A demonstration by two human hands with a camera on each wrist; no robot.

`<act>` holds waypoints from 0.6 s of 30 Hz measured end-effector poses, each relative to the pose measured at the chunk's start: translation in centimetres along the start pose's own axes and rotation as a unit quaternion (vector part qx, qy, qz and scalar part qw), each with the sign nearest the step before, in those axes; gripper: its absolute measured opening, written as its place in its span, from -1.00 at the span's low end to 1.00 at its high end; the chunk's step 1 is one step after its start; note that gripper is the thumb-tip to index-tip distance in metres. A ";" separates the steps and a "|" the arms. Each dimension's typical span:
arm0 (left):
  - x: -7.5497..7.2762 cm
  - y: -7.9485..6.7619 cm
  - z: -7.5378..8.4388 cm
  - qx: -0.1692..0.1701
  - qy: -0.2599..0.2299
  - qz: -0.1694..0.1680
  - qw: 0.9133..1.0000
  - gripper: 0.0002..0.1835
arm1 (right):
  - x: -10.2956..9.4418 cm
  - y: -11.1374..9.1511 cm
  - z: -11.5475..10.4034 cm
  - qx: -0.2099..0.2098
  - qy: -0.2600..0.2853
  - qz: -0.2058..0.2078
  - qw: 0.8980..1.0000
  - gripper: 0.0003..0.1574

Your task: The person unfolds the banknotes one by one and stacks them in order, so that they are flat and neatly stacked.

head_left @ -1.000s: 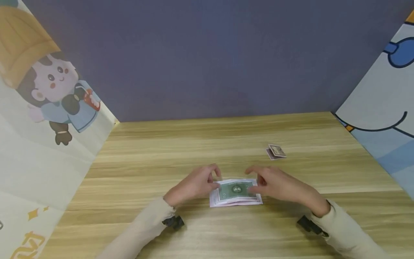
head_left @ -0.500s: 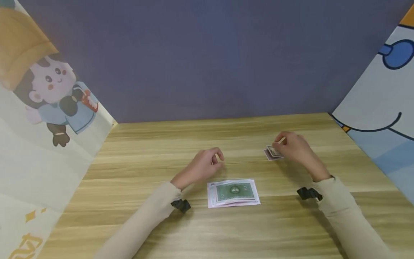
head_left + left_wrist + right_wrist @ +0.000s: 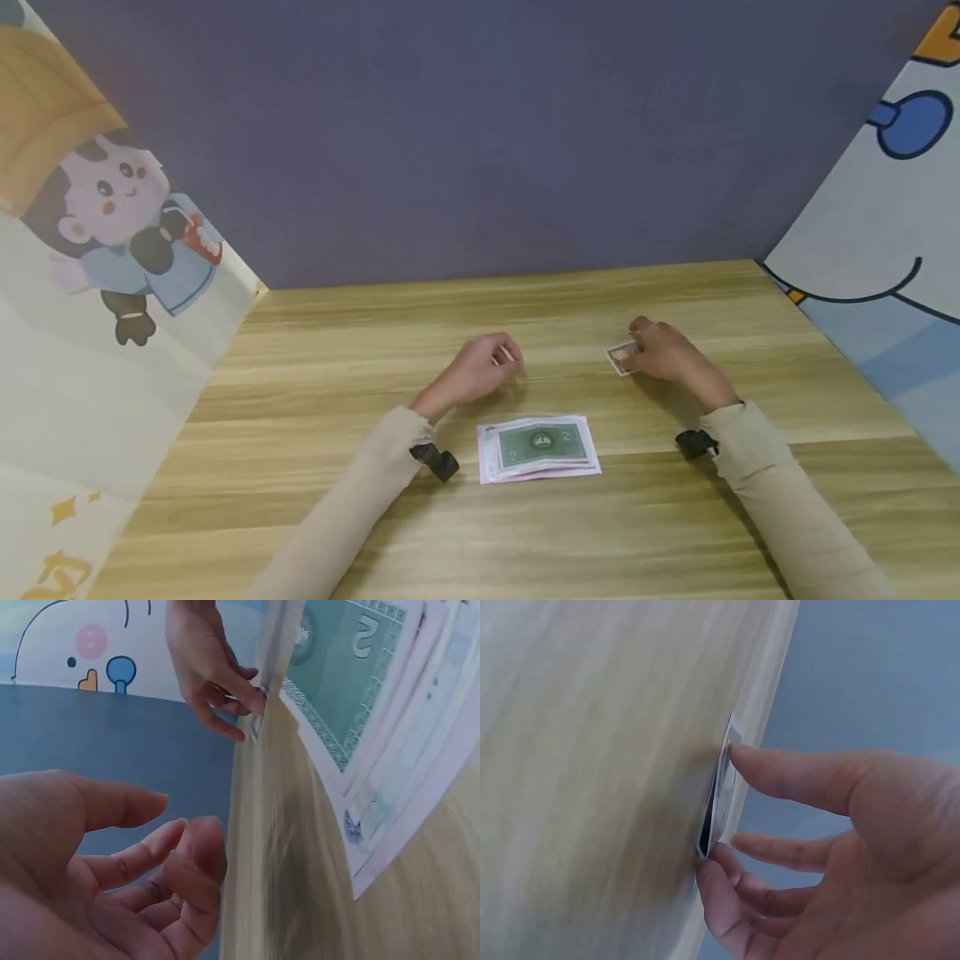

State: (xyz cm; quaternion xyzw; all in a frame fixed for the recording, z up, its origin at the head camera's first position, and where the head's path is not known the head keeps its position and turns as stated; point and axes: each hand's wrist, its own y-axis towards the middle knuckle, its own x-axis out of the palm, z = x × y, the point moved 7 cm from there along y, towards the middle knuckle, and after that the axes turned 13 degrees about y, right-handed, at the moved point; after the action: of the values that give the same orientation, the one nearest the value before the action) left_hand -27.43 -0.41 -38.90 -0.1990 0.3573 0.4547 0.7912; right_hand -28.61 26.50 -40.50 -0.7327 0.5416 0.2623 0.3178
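My right hand (image 3: 667,357) is over a small folded brown-and-white banknote (image 3: 618,357) toward the back right of the table. In the right wrist view, the thumb presses its top face and the fingertips lie at its opposite edge, pinching the folded banknote (image 3: 721,791) flat near the wood. My left hand (image 3: 480,368) hovers behind the stack of banknotes, its fingers loosely curled and holding nothing. That stack (image 3: 487,468) lies front centre, creased along the middle, with a green note (image 3: 542,442) marked 2 on top and paler pinkish notes beneath.
The wood-grain table (image 3: 360,333) ends at a dark blue-grey back panel (image 3: 510,150). Side panels with cartoon prints, the left panel (image 3: 90,400) and the right panel (image 3: 885,242), flank it. Black straps hang at both sleeve cuffs.
Both hands have left the banknote stack. My right hand has reached to the small folded banknote, which now lies flatter and slightly turned. My left hand has drawn back behind the stack.
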 end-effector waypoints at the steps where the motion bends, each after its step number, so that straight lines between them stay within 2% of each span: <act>1: 0.1 -0.1 0.0 0.000 -0.009 -0.006 1.000 -0.91 | 0.1 0.1 0.0 0.000 0.000 -0.004 1.000 -0.09; 5: 0.3 -0.2 0.0 -0.002 -0.017 -0.017 1.000 -0.89 | 0.1 0.2 0.4 0.010 0.015 -0.016 1.000 -0.15; 9: 0.2 -0.4 0.1 -0.005 -0.020 -0.019 1.000 -0.89 | -0.2 0.3 1.0 0.014 0.028 -0.018 0.999 -0.29; 18: 0.1 -0.2 0.3 0.000 -0.026 -0.028 0.999 -0.89 | -0.2 0.1 0.9 -0.005 0.092 -0.052 0.994 -0.53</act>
State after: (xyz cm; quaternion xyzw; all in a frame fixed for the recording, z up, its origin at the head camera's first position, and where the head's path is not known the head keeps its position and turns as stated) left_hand -27.11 -0.28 -38.82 -0.1976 0.3308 0.4371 0.8127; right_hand -28.79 27.31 -40.98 -0.7822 0.5285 0.1798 0.2766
